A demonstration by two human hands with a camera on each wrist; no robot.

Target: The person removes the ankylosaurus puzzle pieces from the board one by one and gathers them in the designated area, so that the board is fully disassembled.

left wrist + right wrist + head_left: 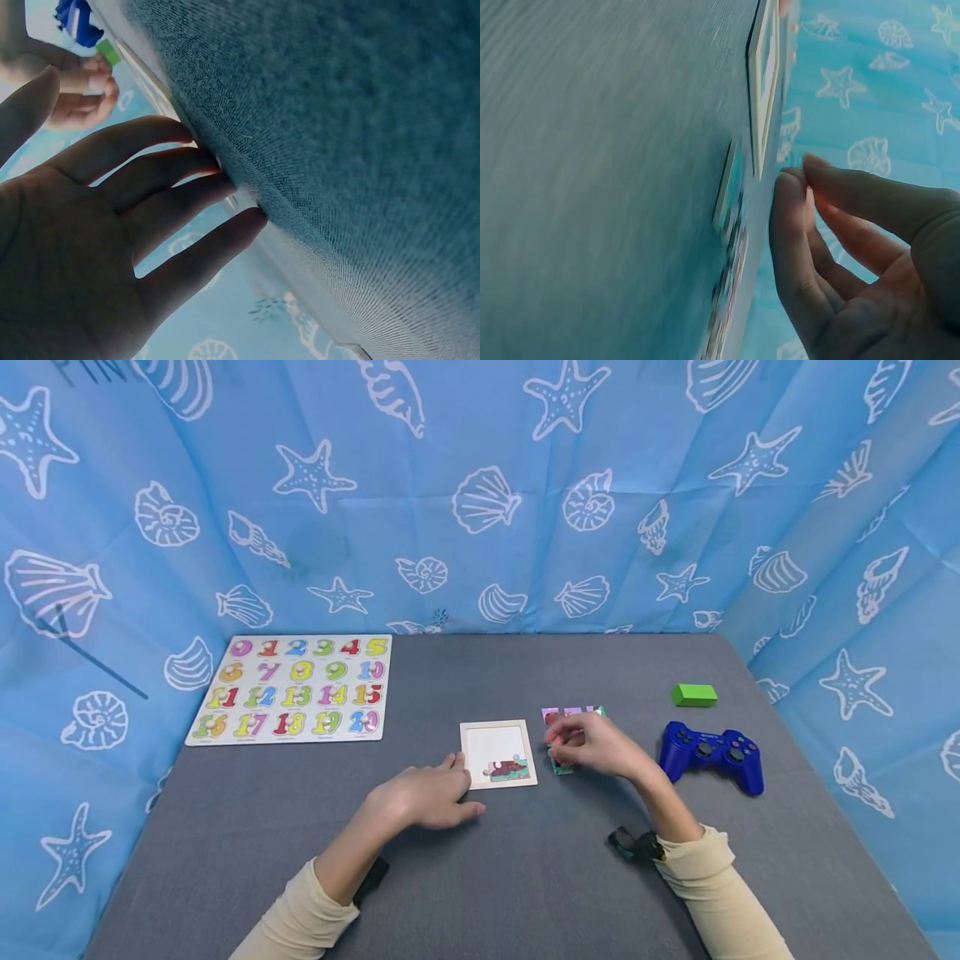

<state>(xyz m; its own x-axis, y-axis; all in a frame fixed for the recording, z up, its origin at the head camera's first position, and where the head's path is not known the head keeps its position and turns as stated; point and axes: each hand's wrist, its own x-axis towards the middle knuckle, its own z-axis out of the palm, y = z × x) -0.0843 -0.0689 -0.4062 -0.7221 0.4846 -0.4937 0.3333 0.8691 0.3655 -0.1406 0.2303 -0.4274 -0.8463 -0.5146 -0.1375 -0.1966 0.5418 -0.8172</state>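
Note:
A square wooden puzzle tray [498, 727] lies on the table, with several joined brown and green jigsaw pieces [510, 769] in its lower right corner. My left hand [427, 795] rests its outstretched fingertips on the tray's left edge, thumb spread apart. In the left wrist view the fingers [172, 202] are nearly straight. To the tray's right lie loose jigsaw pieces [573, 712], partly covered by my right hand [600, 745]. That hand hovers with bent fingers, thumb and index tips close together. In the right wrist view nothing shows between the fingertips [789, 191]; a loose piece [729, 184] lies below.
A white number puzzle board [288, 691] lies at the back left. On the right are a blue game controller [712, 754] and a green block [694, 695]. A blue shell-patterned curtain [480, 560] borders the grey table [525, 877] behind and at the sides.

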